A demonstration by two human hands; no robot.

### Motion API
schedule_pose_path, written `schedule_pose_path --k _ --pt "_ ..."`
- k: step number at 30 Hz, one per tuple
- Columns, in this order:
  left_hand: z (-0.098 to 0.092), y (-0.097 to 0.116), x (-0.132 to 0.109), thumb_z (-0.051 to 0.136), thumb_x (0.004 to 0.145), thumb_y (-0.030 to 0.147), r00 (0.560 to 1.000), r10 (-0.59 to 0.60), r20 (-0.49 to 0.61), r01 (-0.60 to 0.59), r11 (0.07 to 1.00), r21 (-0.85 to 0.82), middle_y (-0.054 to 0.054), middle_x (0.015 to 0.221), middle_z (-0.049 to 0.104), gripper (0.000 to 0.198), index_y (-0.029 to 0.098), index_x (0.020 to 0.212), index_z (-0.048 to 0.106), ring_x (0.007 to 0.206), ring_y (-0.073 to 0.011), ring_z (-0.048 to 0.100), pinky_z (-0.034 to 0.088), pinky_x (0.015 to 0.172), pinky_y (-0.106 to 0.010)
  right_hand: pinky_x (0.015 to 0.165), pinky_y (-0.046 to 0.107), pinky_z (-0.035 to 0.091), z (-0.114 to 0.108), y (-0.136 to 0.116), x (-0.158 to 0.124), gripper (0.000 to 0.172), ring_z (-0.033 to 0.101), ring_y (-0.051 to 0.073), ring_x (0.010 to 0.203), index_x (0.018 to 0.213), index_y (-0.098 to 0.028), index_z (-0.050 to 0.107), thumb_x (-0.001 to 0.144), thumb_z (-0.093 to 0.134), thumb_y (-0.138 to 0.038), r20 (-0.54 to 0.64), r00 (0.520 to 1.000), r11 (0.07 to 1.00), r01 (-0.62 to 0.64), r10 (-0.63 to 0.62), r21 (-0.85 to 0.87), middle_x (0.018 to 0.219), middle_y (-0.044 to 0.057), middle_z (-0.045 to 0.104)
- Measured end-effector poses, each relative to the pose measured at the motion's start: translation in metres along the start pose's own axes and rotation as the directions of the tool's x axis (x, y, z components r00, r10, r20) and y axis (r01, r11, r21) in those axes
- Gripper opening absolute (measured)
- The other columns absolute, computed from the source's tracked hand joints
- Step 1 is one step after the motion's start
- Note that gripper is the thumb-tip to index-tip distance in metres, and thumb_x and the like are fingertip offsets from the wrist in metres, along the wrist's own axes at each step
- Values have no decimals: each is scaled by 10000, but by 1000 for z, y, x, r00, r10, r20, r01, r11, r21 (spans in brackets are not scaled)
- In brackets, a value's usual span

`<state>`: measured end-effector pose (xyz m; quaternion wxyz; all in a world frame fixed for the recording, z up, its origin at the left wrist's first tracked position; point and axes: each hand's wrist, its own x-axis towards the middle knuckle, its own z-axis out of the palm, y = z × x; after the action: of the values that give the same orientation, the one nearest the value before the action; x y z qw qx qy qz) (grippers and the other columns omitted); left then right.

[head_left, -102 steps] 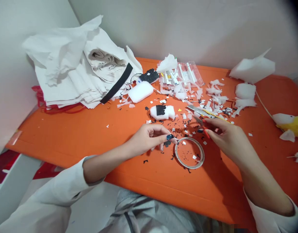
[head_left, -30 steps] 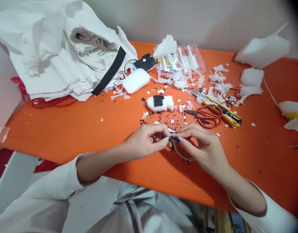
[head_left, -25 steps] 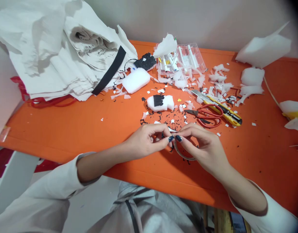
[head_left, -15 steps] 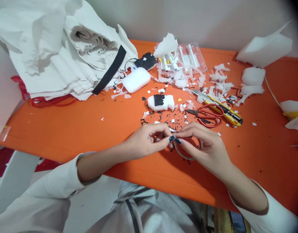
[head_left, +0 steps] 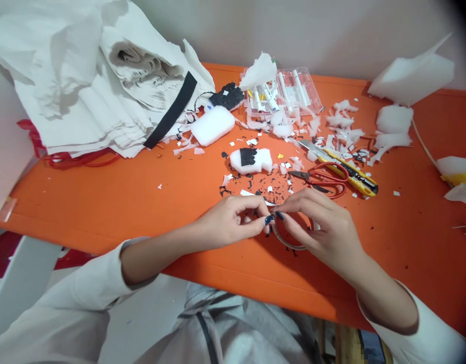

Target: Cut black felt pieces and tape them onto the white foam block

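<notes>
My left hand (head_left: 236, 220) is closed in a pinch above the orange table, thumb against finger; whatever lies between them is too small to name. Close beside it, my right hand (head_left: 320, 225) has its thumb and fingertips bent together near the same spot, and I cannot make out what they hold. Beneath the right hand lies a roll of tape (head_left: 288, 245), partly covered by it. Just beyond the hands is a white foam piece shaped like a fish (head_left: 251, 161), with black strips stuck across its middle. Tiny black and white scraps surround it.
Red-handled scissors (head_left: 327, 177) lie against a yellow utility knife (head_left: 344, 169) with its blade out. A clear box of markers (head_left: 301, 91) sits at the back. White paper sheets (head_left: 104, 101) with a black strip (head_left: 170, 111) fill the left; a white foam block (head_left: 213, 125) lies beside them.
My right thumb and fingertips have drawn slightly away from my left fingertips, leaving a small gap. The left hand stays nearly still, and the things on the table have not moved.
</notes>
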<state>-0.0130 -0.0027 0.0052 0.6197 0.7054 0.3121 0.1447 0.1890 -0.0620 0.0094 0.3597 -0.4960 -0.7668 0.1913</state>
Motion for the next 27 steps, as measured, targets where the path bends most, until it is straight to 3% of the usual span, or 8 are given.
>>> schedule_pose_path --k 7,10,12,15,17,20,23,27 --pt "-1 -1 -1 530 893 229 999 -50 13 49 998 44 0 735 641 142 148 792 590 537 -36 463 327 469 -138 758 322 513 -1 24 -4 247 686 214 939 1107 -243 691 936 520 -195 -176 968 913 -230 179 -338 1049 57 734" --pt "-1 -3 -1 541 893 252 998 -69 8 69 997 28 -7 734 645 147 149 804 594 558 -46 486 346 479 -137 599 292 474 -5 25 -3 126 687 189 725 954 -221 699 899 596 -269 -257 934 846 -338 248 -412 860 39 743" --pt "0 -3 0 543 896 276 997 -80 1 80 996 -34 -14 762 648 160 150 811 591 610 -63 537 401 519 -144 528 270 441 -5 20 -3 89 631 149 583 832 -205 640 873 631 -284 -299 915 857 -371 272 -357 734 20 696" --pt "-1 -1 1 559 889 300 995 -90 -47 82 985 -152 -15 778 651 164 153 820 582 635 -75 557 450 548 -157 521 254 460 -1 9 -6 37 597 126 569 919 -207 591 895 589 -235 -224 955 949 -239 192 -204 786 24 669" --pt "-2 2 3 585 878 325 992 -94 -89 72 973 -221 -4 755 650 181 154 820 577 555 -53 504 413 490 -144 557 261 489 4 2 -9 173 617 136 634 1083 -218 577 913 555 -194 -129 989 983 -91 70 -160 875 45 669" --pt "-2 4 5 622 860 390 987 -96 -129 53 953 -299 22 679 624 247 153 807 572 443 -24 400 322 406 -138 613 275 512 10 -2 -13 346 640 161 758 1234 -246 547 905 562 -137 -92 994 981 43 -61 -187 969 73 657" --pt "-2 3 5 642 850 426 984 -84 -159 28 946 -323 29 658 611 281 152 813 592 432 -23 399 326 405 -145 665 279 522 12 -2 -14 428 631 171 833 1293 -263 543 897 567 -103 -94 993 988 61 -75 -140 995 76 638" --pt "-3 0 4 649 848 449 975 -39 -220 -28 955 -294 10 706 623 309 141 828 627 446 -25 419 340 406 -153 775 290 520 14 -3 -12 461 615 166 906 1337 -282 538 910 549 -108 -30 999 994 -24 27 106 1025 64 614"
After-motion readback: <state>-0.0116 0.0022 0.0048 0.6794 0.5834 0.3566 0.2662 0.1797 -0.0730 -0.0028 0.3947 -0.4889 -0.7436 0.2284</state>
